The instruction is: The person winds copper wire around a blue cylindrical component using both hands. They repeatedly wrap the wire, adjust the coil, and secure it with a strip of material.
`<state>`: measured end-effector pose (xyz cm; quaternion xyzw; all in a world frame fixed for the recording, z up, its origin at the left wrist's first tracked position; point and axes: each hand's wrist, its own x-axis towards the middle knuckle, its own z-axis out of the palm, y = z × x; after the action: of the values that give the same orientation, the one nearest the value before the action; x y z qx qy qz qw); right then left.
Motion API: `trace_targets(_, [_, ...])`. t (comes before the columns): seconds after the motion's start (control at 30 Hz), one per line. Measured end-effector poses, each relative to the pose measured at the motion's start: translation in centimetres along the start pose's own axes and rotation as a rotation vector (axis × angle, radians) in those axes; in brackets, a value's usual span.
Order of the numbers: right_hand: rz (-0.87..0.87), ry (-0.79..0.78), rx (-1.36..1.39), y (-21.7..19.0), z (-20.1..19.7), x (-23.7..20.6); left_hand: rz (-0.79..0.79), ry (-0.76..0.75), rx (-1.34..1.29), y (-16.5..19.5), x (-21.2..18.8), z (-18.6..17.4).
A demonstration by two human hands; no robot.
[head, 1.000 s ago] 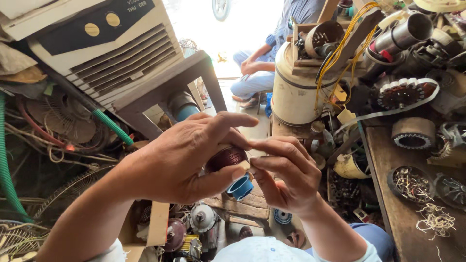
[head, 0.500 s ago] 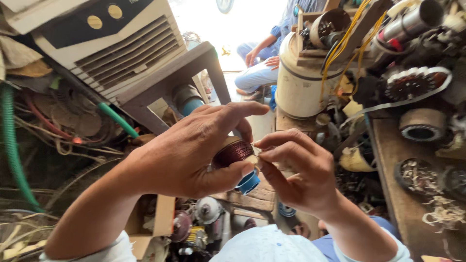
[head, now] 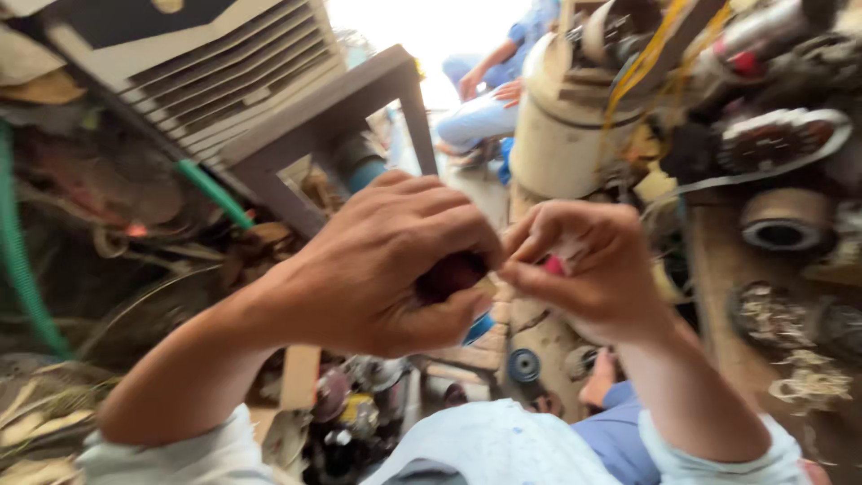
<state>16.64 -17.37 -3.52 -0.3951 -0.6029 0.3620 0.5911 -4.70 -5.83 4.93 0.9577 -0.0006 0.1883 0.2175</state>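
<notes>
My left hand (head: 386,265) is wrapped around a small dark reddish-brown coil of wire (head: 452,272), most of it hidden by my fingers. My right hand (head: 584,269) is right beside it, fingertips pinched together at the coil's edge on something small with a pink spot (head: 555,266); what it is cannot be made out in the blur. Both hands are held up in front of me over my lap, in light sleeves.
A cream air cooler (head: 197,63) and a grey frame (head: 359,108) stand at the left. A cream drum (head: 561,139) with yellow wires, motor parts (head: 781,144) and a wooden bench (head: 763,341) fill the right. Another person in blue (head: 489,99) sits beyond. Small parts lie on the floor (head: 525,364).
The view has tilted and blurred. My hands have risen and come closer to the camera, and my left fingers now cover more of the coil.
</notes>
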Motion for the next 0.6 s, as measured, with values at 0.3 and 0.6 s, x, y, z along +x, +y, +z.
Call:
trace_targets(0.3, [-0.057,-0.251,0.189,1.1,-2.3,1.3,0.005,0.071,-0.02,-0.4,0.0,1.6])
trace_targets(0.6, [-0.038,-0.274,-0.131,0.4,-2.6,3.2,0.043,0.104,-0.057,-1.3,-0.7,1.5])
